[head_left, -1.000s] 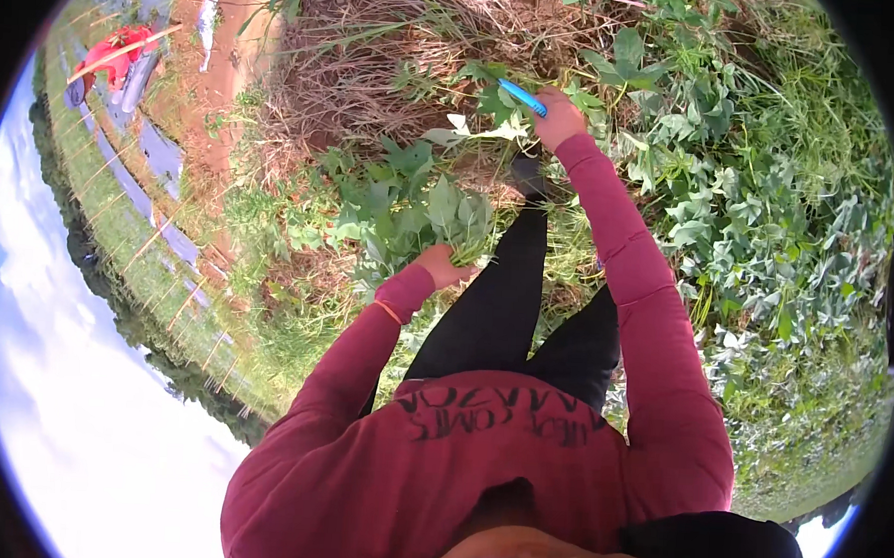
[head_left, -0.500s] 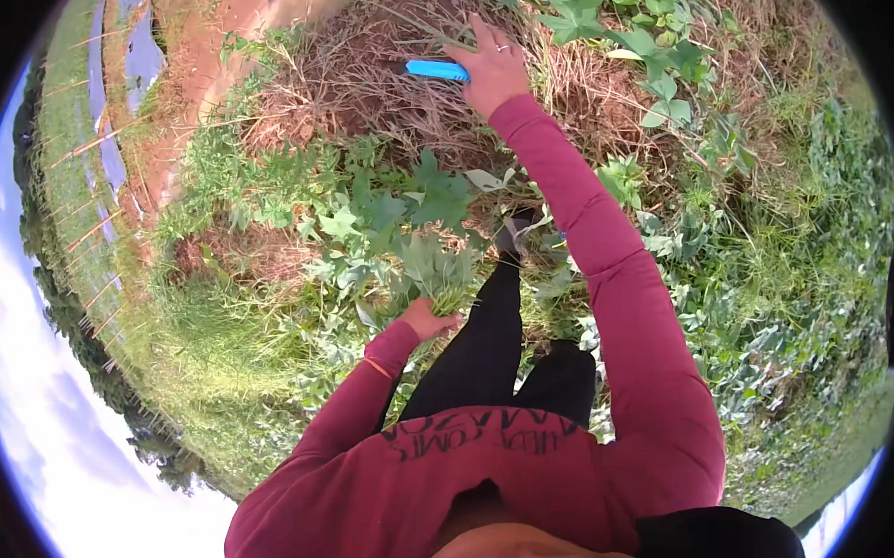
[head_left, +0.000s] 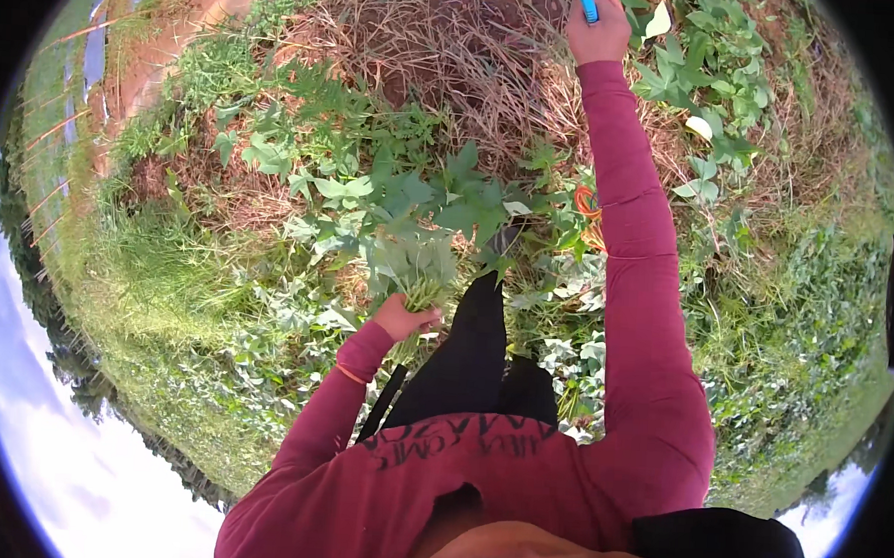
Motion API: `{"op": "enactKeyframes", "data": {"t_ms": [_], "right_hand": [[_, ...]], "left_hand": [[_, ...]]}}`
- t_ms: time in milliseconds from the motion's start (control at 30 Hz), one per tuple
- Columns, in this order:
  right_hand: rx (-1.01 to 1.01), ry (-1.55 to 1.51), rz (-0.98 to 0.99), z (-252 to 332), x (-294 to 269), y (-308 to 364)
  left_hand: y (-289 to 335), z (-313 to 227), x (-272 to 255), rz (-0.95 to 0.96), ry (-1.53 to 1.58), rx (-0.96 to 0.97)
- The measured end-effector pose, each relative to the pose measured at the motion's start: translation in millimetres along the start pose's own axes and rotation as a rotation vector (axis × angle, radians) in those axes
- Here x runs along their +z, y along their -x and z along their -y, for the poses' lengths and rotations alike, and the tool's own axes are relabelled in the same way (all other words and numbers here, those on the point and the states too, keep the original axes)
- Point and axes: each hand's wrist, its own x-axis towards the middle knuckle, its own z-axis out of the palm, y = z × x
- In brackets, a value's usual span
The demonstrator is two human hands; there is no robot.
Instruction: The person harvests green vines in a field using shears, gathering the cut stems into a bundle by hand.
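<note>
Nearest, the left hand (head_left: pixel 402 320) grips a leafy bunch (head_left: pixel 413 265) by its stems; a snug, uncrushing hold seems best. Orange loops (head_left: pixel 584 203) just beside the right sleeve (head_left: pixel 635 207) could snag. Farther out, the right hand (head_left: pixel 601 32) is closed around a blue tool (head_left: pixel 587 4), its tip hard to see, best kept well apart from the left. Dry grass (head_left: pixel 457 55) on its left seems roomier than the leafy plants (head_left: pixel 665 81) on its right.
</note>
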Motion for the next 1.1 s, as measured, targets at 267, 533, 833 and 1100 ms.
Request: {"op": "enactKeyframes", "data": {"t_ms": [267,533,833,1100], "right_hand": [[-0.058,-0.053,0.337,164.5,-122.4,116.4],[-0.033,-0.121,0.616,195.0,-124.1,188.6],[0.524,0.706,0.348,50.0,-155.1,104.3],[0.506,0.841,0.402,-48.7,-78.2,73.1]], "left_hand": [[-37.5,-240.7,-4.0,-0.021,0.512,0.488],[-90.2,-297.0,42.9,0.033,0.506,0.483],[-86.2,-233.3,-2.3,0.285,0.869,0.301],[-82.0,-244.3,14.0,0.251,0.6,0.309]]}}
